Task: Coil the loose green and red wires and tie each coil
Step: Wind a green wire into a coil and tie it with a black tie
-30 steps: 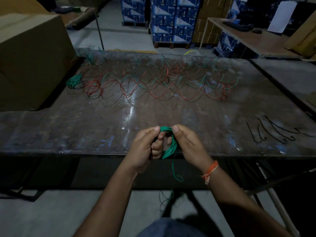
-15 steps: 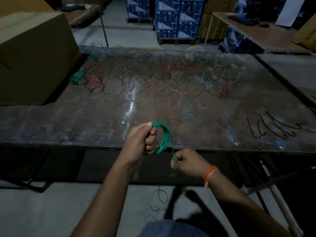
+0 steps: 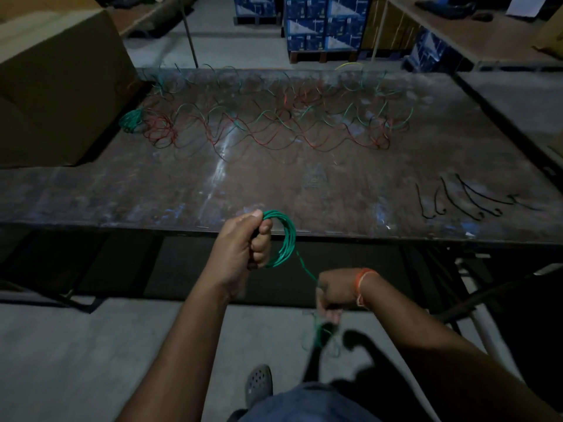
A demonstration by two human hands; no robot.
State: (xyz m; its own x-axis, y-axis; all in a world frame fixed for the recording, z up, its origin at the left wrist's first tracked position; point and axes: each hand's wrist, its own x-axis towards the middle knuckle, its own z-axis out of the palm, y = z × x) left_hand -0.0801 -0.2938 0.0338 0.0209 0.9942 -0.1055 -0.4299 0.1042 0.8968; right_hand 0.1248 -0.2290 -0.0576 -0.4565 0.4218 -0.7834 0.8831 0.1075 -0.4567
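The left hand [image 3: 240,248] gripped the green coil [image 3: 285,239] at the near edge of the tabletop [image 3: 274,178], fingers curled through the loops and thumb pressed on top. From the coil's lower side a single green strand [image 3: 306,269] ran down and to the right into the right hand [image 3: 330,295], which sat lower, below the tabletop's edge, fingers closed around the wire. An orange wrist thread [image 3: 362,284] showed on that arm. Below the right hand the wire's tail dangled in loose loops toward the floor [image 3: 76,345], blurred, so its end could not be made out.

Farther back on the tabletop the loose green and red wires [image 3: 274,123] lay spread in a wavy tangle. A small finished green bundle [image 3: 131,120] sat at the tangle's left end, near the cardboard box [image 3: 54,86]. Several black ties [image 3: 469,199] lay on the tabletop's right side, well apart from the hands.
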